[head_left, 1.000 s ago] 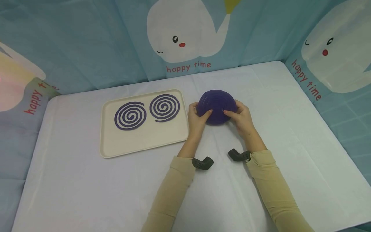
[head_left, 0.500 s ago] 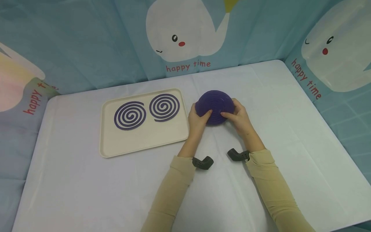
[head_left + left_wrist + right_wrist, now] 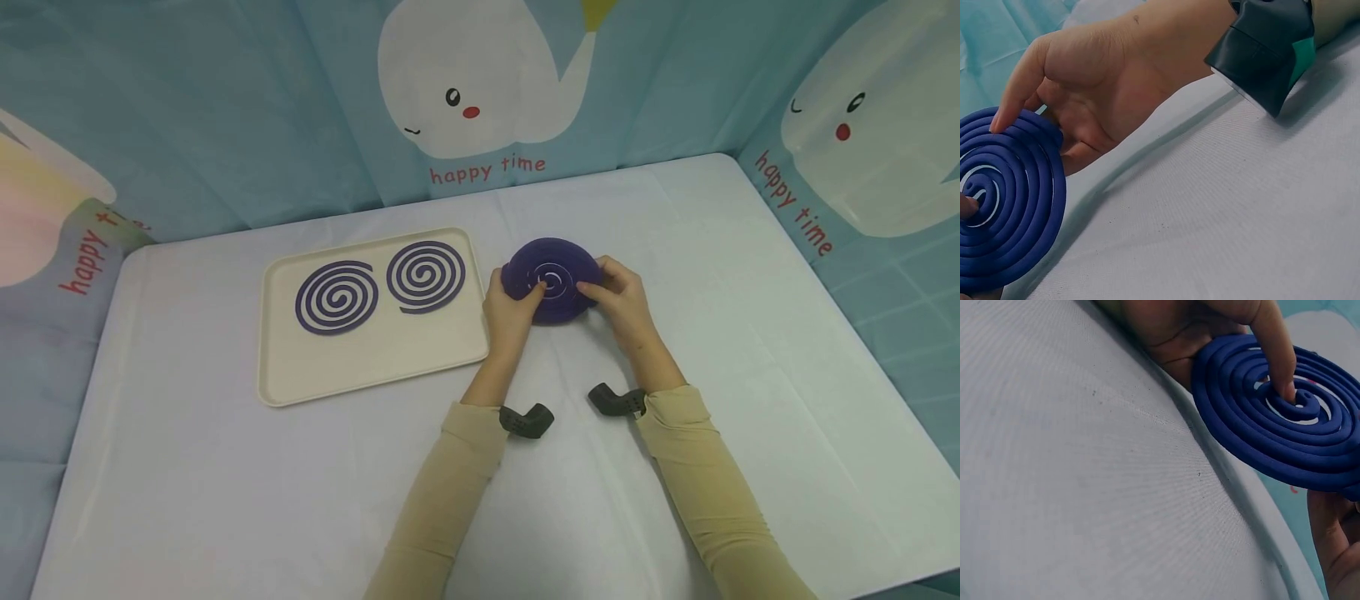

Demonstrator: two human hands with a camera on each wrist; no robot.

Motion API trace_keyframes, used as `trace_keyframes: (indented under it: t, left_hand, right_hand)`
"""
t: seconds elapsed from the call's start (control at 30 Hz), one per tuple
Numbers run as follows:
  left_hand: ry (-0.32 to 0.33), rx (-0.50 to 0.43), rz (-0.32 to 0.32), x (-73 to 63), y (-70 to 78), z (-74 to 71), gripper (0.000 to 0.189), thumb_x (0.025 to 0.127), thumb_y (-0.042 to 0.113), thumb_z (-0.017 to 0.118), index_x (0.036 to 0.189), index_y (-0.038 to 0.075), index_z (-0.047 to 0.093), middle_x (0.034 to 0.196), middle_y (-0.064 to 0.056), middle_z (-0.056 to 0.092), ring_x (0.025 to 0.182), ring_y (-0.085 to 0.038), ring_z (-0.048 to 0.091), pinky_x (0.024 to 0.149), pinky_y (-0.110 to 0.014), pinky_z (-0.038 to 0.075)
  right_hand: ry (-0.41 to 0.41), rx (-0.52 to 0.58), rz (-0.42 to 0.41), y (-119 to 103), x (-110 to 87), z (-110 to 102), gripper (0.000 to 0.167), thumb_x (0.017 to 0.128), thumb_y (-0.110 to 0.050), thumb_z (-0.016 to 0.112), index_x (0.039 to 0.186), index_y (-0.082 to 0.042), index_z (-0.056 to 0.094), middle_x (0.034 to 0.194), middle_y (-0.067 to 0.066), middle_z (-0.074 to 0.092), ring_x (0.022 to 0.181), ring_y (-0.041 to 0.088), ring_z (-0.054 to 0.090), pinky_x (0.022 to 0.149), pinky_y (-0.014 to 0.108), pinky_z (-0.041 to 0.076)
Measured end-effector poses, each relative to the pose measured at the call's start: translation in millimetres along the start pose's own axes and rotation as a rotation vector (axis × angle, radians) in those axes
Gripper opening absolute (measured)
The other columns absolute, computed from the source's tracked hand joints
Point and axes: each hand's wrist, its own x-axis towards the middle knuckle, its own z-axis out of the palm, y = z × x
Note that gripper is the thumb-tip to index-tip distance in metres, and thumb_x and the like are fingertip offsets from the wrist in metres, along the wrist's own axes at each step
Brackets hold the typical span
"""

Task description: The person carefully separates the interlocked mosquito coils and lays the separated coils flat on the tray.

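Observation:
Both hands hold a dark blue-purple mosquito coil above the white table, to the right of the tray. My left hand grips its left side, with the thumb pressing near the spiral's centre. My right hand pinches the right edge, thumb on top and fingers underneath. White gaps show between the rings around the middle. In the left wrist view, the right thumb lies on the rim of the coil. In the right wrist view, the left thumb reaches into the centre of the coil.
A cream tray stands left of the hands, its right edge close to the left wrist. On it lie two flat spiral coils, a left one and a right one. Blue whale-print cloth hangs behind the white table.
The held coil has shifted slightly left and tilted. Its centre rings have spread, with white gaps now showing. The right hand has moved a little left; the tray and its coils stay put.

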Motion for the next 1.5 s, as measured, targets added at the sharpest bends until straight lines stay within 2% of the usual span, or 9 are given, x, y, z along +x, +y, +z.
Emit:
trace_keyframes:
  t: [0.07, 0.17, 0.33, 0.67, 0.77, 1.0, 1.13, 1.3, 1.5]
  left_hand:
    - [-0.001, 0.008, -0.001, -0.1, -0.1, 0.0, 0.044, 0.076, 0.014, 0.076, 0.111, -0.002, 0.056, 0.104, -0.015, 0.066, 0.098, -0.028, 0.062, 0.088, -0.035, 0.049]
    - [-0.007, 0.023, -0.009, -0.1, -0.3, 0.3, 0.045, 0.076, 0.016, 0.076, 0.112, -0.003, 0.056, 0.105, -0.015, 0.066, 0.099, -0.028, 0.062, 0.088, -0.035, 0.048]
    - [-0.020, 0.032, -0.036, 0.5, 0.2, 0.5, 0.049, 0.077, 0.017, 0.076, 0.115, -0.004, 0.054, 0.108, -0.016, 0.064, 0.102, -0.029, 0.061, 0.091, -0.034, 0.048]
    - [-0.016, 0.034, -0.055, 0.6, 0.5, 1.1, 0.048, 0.077, 0.015, 0.076, 0.115, -0.005, 0.054, 0.109, -0.017, 0.064, 0.103, -0.029, 0.061, 0.091, -0.035, 0.048]
    - [-0.018, 0.037, -0.056, 0.7, -0.1, 1.3, 0.049, 0.077, 0.016, 0.076, 0.115, -0.005, 0.054, 0.109, -0.018, 0.064, 0.104, -0.030, 0.061, 0.092, -0.035, 0.048]
    - [-0.026, 0.050, -0.055, 0.7, -1.4, 1.2, 0.045, 0.077, 0.015, 0.076, 0.112, -0.004, 0.054, 0.106, -0.017, 0.065, 0.100, -0.030, 0.062, 0.088, -0.034, 0.049]
    - [-0.037, 0.050, -0.048, 0.7, -1.6, 0.9, 0.043, 0.077, 0.015, 0.076, 0.110, -0.003, 0.054, 0.105, -0.016, 0.065, 0.098, -0.029, 0.062, 0.086, -0.034, 0.050]
    - [-0.044, 0.056, -0.043, 0.7, -0.6, 0.4, 0.043, 0.076, 0.015, 0.076, 0.108, -0.003, 0.055, 0.105, -0.016, 0.065, 0.098, -0.029, 0.062, 0.086, -0.034, 0.050]
    - [-0.056, 0.074, -0.050, 1.3, 0.7, -0.6, 0.044, 0.076, 0.015, 0.077, 0.109, -0.004, 0.055, 0.107, -0.018, 0.064, 0.101, -0.031, 0.061, 0.089, -0.036, 0.049]
  right_hand:
    - [0.032, 0.000, -0.006, 0, 0.1, 0, 0.031, 0.078, 0.014, 0.059, 0.080, -0.016, 0.068, 0.078, -0.004, 0.063, 0.074, 0.010, 0.056, 0.068, 0.020, 0.047]
    - [0.066, 0.016, -0.017, -1, 0.0, 0, 0.031, 0.078, 0.014, 0.059, 0.078, -0.016, 0.070, 0.075, -0.004, 0.065, 0.071, 0.010, 0.056, 0.066, 0.019, 0.047]
    - [0.080, 0.044, -0.013, -3, -0.6, -1, 0.031, 0.079, 0.014, 0.058, 0.077, -0.013, 0.073, 0.076, -0.003, 0.065, 0.073, 0.011, 0.056, 0.068, 0.020, 0.048]
    - [0.110, 0.058, 0.012, -5, -0.8, -1, 0.035, 0.079, 0.013, 0.060, 0.079, -0.018, 0.075, 0.080, -0.002, 0.064, 0.084, 0.015, 0.054, 0.074, 0.020, 0.048]
    - [0.105, 0.067, 0.020, -4, -0.4, -2, 0.034, 0.081, 0.011, 0.058, 0.079, -0.018, 0.075, 0.080, -0.002, 0.063, 0.082, 0.014, 0.054, 0.071, 0.019, 0.048]
    - [0.058, 0.250, 0.111, -4, 1.2, -7, 0.038, 0.091, 0.006, 0.043, 0.080, -0.012, 0.075, 0.081, 0.000, 0.068, 0.074, 0.012, 0.061, 0.064, 0.021, 0.052]
    - [0.046, 0.322, 0.167, -4, 1.8, -10, 0.038, 0.092, 0.011, 0.042, 0.083, -0.010, 0.072, 0.080, 0.001, 0.068, 0.067, 0.011, 0.062, 0.057, 0.021, 0.050]
    - [0.006, 0.298, 0.220, -4, 1.4, -13, 0.036, 0.090, 0.013, 0.047, 0.083, -0.012, 0.071, 0.078, 0.000, 0.066, 0.065, 0.009, 0.059, 0.055, 0.018, 0.049]
    - [-0.028, 0.188, 0.306, -2, 1.6, -16, 0.035, 0.089, 0.011, 0.052, 0.078, -0.014, 0.073, 0.075, -0.002, 0.067, 0.062, 0.008, 0.057, 0.055, 0.017, 0.048]
